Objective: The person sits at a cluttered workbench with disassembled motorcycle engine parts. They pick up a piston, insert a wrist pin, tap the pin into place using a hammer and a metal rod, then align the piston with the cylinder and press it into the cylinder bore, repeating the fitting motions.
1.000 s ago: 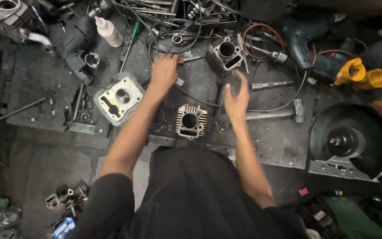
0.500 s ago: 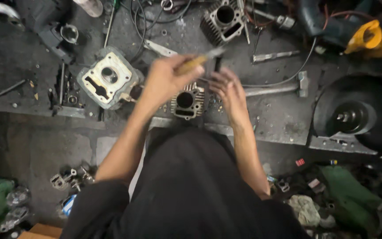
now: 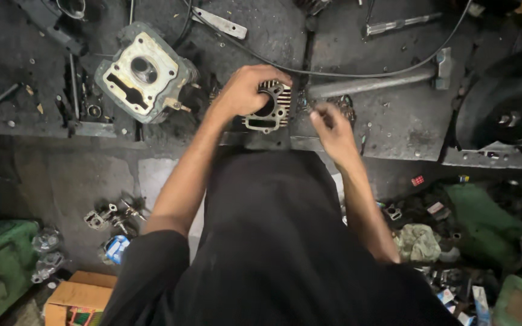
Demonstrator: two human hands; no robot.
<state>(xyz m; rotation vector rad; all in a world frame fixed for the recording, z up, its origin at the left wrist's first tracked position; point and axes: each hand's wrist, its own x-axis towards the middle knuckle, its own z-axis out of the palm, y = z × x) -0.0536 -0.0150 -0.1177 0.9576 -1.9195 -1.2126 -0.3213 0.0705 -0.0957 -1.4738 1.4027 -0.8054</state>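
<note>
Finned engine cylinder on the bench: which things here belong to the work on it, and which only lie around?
In use:
finned cylinder, gripped by the left hand
right hand, pinching something too small to tell

Lying about:
cylinder head
long metal bar
black cable
round dark machine

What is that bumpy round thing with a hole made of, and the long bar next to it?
The finned cylinder under the left hand looks like cast metal, probably aluminium: dull grey, thin ribs, grimy rim around its round bore. The long bar beside it seems to be steel: smooth, grey, with a faint shine. The right hand is close by; whether it holds anything is too blurred to tell.
</note>
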